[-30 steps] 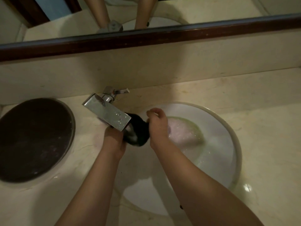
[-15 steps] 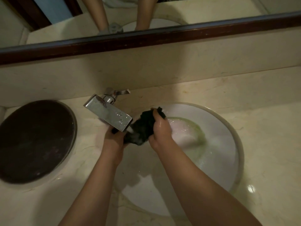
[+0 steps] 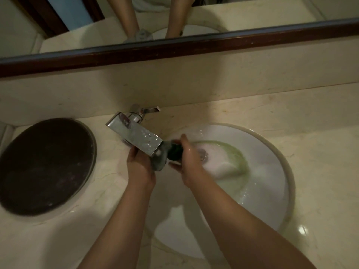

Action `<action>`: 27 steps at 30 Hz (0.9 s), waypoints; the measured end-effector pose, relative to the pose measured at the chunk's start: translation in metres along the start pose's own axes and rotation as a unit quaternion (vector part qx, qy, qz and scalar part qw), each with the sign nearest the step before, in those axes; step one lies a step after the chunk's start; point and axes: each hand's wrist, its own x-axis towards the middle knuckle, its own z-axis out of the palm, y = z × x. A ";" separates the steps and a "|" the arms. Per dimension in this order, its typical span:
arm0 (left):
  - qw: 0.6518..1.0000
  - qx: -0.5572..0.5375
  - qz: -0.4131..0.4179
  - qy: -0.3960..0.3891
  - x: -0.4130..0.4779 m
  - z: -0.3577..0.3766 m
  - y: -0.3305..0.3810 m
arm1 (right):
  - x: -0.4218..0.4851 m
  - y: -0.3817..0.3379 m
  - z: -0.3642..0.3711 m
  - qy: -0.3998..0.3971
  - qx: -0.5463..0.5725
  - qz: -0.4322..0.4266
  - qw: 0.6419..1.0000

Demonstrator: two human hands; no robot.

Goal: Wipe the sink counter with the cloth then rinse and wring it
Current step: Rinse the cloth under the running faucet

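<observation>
A dark green cloth is bunched between both my hands, right under the spout of the chrome tap. My left hand grips its paler, wet left end just below the spout. My right hand is closed around the dark right end. Both hands hover over the left side of the white round sink. Foamy, greenish water pools around the drain. The beige marble counter surrounds the basin.
A dark round lid or tray lies on the counter to the left of the tap. The tap's lever points right at the back. A dark wooden mirror frame runs above the backsplash.
Both hands stayed under the spout and kept working the cloth. The cloth is now squeezed into a smaller, tighter bundle, and my right hand has shifted its grip from the top to the cloth's right end.
</observation>
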 end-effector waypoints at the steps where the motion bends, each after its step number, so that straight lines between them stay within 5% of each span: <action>1: 1.000 -0.003 -0.010 -0.003 0.000 0.001 -0.001 | -0.001 0.007 0.003 -0.021 -0.035 0.032 0.999; 6: 0.996 -0.008 -0.086 -0.013 0.006 -0.006 -0.006 | 0.009 0.015 0.006 -0.003 -0.129 0.089 0.988; 10: 0.998 0.043 -0.015 -0.037 0.008 -0.006 -0.001 | 0.011 0.016 0.008 -0.056 -0.090 0.110 0.988; 15: 0.974 0.211 0.040 -0.067 -0.009 -0.014 -0.026 | 0.011 0.013 0.018 0.060 0.008 -0.057 0.997; 20: 0.986 0.155 -0.052 0.017 0.006 -0.006 -0.034 | 0.004 0.015 0.027 0.025 -0.181 -0.175 0.967; 27: 0.989 0.098 0.034 0.101 0.007 0.006 -0.028 | 0.012 0.005 0.013 0.113 -0.309 -0.146 0.933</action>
